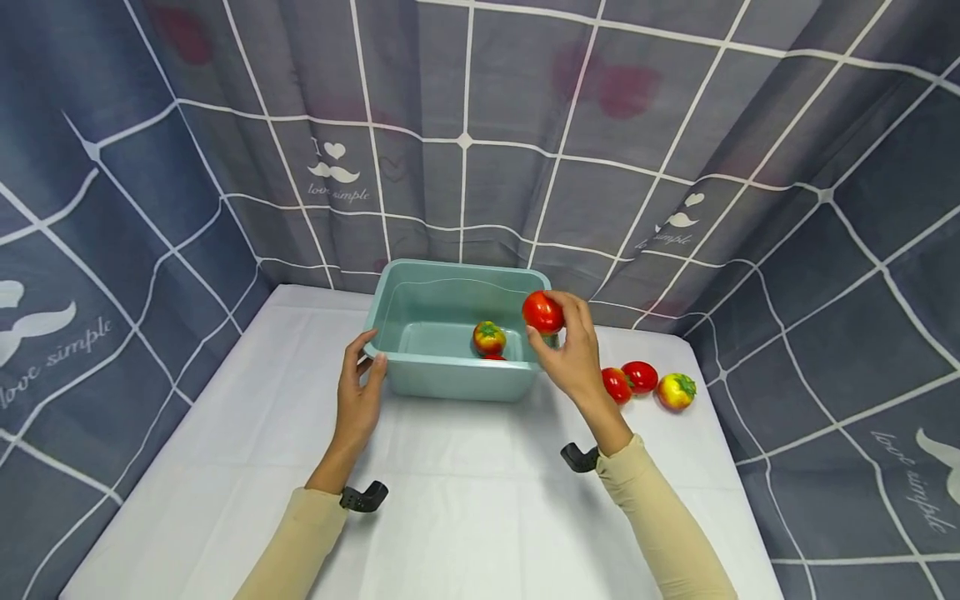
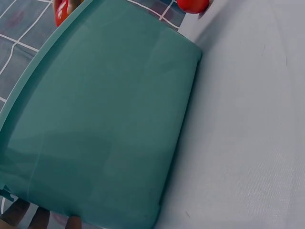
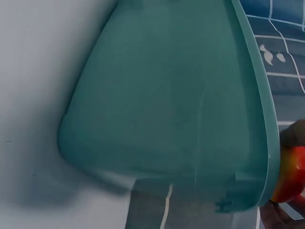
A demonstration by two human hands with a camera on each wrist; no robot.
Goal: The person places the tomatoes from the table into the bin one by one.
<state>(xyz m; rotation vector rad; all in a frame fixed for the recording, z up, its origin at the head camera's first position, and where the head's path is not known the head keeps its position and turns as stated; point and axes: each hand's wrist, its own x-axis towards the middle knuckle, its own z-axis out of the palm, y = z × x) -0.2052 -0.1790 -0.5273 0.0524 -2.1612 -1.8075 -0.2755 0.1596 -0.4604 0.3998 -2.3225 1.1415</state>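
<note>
Teal bin (image 1: 457, 380): right hand (image 1: 574, 354) holds red fruit (image 1: 540, 313) at its right end; left hand (image 1: 359, 404) grips near-left corner (mottled fruit (image 1: 489, 339) inside).

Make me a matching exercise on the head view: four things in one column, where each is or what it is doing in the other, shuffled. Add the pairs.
1. Left hand
2. Right hand
3. Teal bin
4. Two red fruits

A. Has a yellow-and-red fruit inside
B. Lying on the white table, right of the bin
C. Gripping the bin at its left end
D. Holding a single red fruit near the bin's right end

Pairs: 1-C, 2-D, 3-A, 4-B
</note>
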